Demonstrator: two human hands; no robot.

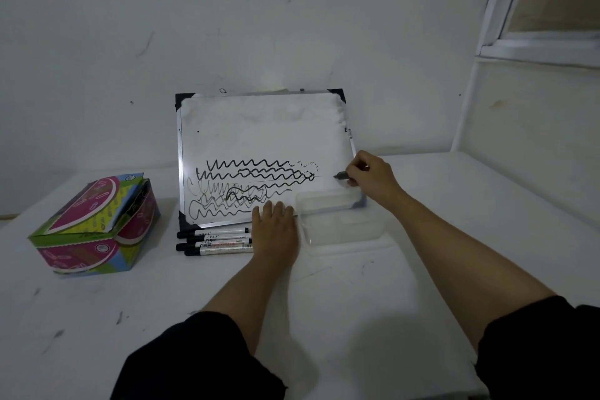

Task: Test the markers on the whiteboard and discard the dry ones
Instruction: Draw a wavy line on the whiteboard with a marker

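Four capped markers (214,240); one whiteboard (259,127).

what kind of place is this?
Likely a plain indoor room, home or small office: bare scuffed white wall, white table, window frame at right. Small whiteboard leans against the wall.

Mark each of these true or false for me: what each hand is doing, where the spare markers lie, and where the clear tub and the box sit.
1. The right hand holds a marker at the whiteboard. True.
2. The left hand grips a marker. False: it lies flat, fingers straight, on the ends of the spare markers.
3. The spare markers lie inside the tub. False: they lie on the table in front of the whiteboard; the tub looks empty.
4. The box sits left of the whiteboard. True.
5. The whiteboard is blank. False: it carries wavy black lines.
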